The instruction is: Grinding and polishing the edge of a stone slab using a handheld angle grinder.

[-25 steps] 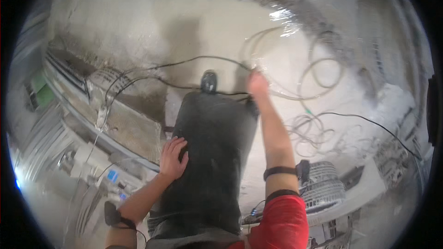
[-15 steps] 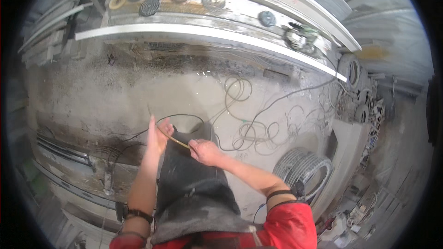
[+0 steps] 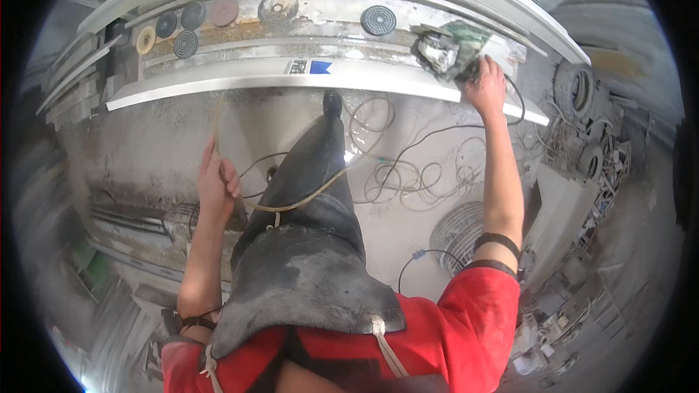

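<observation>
My left hand (image 3: 218, 185) is closed round a thin yellowish hose (image 3: 309, 199). One end of the hose points up toward the bench, and the rest loops across the front of my dark apron. At the far right my right hand (image 3: 486, 89) is wrapped round the back end of a power tool (image 3: 448, 52) with a greenish body, blurred, lying on the bench. It looks like a hand grinder or polisher. A dark cable runs down from beside that hand. Nearest the tool is a round dark ribbed polishing pad (image 3: 378, 20).
A long white strip (image 3: 284, 76) edges the bench. Several round pads, among them a pink one (image 3: 223, 11) and a tan one (image 3: 146, 40), lie left along it. Coiled hose and cable (image 3: 408, 182) cover the wet floor, with tyres (image 3: 460, 234) to the right.
My right hand has let go of the hose and reached forward right onto the power tool. My left hand has moved left with the hose. The bench is nearer.
</observation>
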Motion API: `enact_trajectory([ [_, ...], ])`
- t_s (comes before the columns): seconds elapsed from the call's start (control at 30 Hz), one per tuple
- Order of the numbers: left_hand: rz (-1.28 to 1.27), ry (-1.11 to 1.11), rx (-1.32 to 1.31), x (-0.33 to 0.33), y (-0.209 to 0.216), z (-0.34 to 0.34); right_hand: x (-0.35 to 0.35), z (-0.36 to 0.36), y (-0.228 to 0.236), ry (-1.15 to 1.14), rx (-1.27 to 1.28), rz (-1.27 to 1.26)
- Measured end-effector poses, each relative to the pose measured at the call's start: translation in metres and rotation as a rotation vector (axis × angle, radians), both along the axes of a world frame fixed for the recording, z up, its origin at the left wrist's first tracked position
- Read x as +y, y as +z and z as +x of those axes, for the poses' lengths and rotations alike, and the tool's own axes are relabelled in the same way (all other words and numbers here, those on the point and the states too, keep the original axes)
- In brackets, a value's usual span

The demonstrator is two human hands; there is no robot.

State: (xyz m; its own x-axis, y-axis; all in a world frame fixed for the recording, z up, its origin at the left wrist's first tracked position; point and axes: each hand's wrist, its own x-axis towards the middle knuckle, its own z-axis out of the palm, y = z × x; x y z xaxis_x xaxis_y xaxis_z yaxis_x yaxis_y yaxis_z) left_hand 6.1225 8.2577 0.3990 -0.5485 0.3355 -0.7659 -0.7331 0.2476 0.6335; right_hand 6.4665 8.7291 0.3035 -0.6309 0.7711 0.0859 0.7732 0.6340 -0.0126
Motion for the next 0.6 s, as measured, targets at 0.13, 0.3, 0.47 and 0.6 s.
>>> enact_trajectory([
  [0.13, -0.098, 0.047, 0.025, 0.04, 0.021, 0.011, 0.033, -0.025, -0.047, 0.184, -0.262, -0.227],
  [0.3, 0.015, -0.084, -0.076, 0.078, 0.024, 0.009, 0.049, -0.025, -0.06, 0.348, -0.156, -0.321],
  [0.47, 0.075, -0.167, -0.216, 0.089, 0.028, 0.008, 0.037, -0.066, 0.038, 0.055, -0.276, -0.579],
  [0.6, 0.148, -0.467, -0.212, 0.099, 0.022, 0.01, -0.03, -0.096, 0.13, -0.047, 0.164, -0.842],
])
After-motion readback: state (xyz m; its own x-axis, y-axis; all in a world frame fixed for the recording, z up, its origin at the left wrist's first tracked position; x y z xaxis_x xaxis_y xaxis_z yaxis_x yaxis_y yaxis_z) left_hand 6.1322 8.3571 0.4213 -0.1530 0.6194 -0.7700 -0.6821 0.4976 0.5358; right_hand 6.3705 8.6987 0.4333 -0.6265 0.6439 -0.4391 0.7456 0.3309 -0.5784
